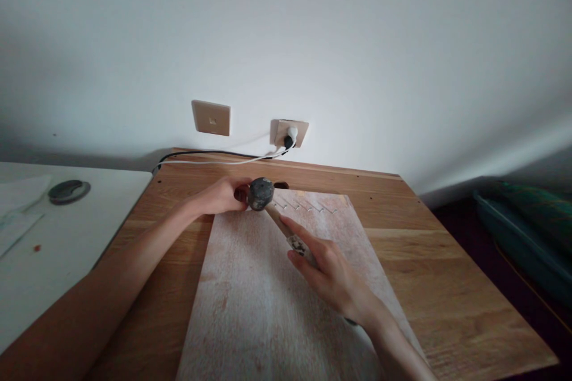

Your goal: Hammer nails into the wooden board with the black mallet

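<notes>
My right hand [330, 271] is wrapped round the wooden handle of a hammer [261, 193], whose dark, rounded head is over the far left part of a whitewashed wooden board [263, 303]. Beside the hammer head, my left hand [224, 195] has its fingers curled together at the board's far left edge. Its fingertips are partly hidden by the head, and I cannot see what they pinch. A row of several thin nails [297, 206] stands in the board along its far end, running right from the hammer head.
The board lies on a wooden tabletop [411, 250] against a white wall. Black and white cables run along the back edge to a wall socket [300, 131]. A white table [44, 268] at the left bears a grey disc-shaped cap [69, 191] and papers. Dark cushions [522, 244] lie at the right.
</notes>
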Demonstrator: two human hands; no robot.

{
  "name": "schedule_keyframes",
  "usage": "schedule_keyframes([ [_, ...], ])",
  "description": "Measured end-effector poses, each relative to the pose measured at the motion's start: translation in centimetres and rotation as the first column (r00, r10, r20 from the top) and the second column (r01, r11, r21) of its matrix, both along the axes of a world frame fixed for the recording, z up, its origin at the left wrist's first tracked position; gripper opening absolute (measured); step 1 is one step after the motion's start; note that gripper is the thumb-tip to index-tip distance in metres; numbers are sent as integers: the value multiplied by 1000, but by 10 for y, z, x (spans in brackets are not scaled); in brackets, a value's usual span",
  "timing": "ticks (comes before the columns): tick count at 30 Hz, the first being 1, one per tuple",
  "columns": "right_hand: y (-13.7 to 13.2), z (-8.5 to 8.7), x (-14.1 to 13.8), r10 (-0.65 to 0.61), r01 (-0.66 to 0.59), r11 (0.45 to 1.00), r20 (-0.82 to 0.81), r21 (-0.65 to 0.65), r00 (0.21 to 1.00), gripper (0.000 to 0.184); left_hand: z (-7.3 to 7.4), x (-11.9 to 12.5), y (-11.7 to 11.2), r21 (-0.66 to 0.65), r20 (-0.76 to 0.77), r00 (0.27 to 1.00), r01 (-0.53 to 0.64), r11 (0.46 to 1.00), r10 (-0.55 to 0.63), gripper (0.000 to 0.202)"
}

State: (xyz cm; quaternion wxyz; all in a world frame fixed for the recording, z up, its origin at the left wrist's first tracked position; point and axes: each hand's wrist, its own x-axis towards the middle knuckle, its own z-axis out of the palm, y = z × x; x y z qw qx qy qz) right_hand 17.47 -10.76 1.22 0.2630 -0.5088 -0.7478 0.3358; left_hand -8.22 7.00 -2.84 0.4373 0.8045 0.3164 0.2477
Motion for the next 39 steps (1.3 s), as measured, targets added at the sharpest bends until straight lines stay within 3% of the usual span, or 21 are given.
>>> schedule_keyframes([
  [39,-4,-3,2,-5,5,1000,40,19,999,66,3,1,0,-46,-19,1000,5,999,-6,34],
])
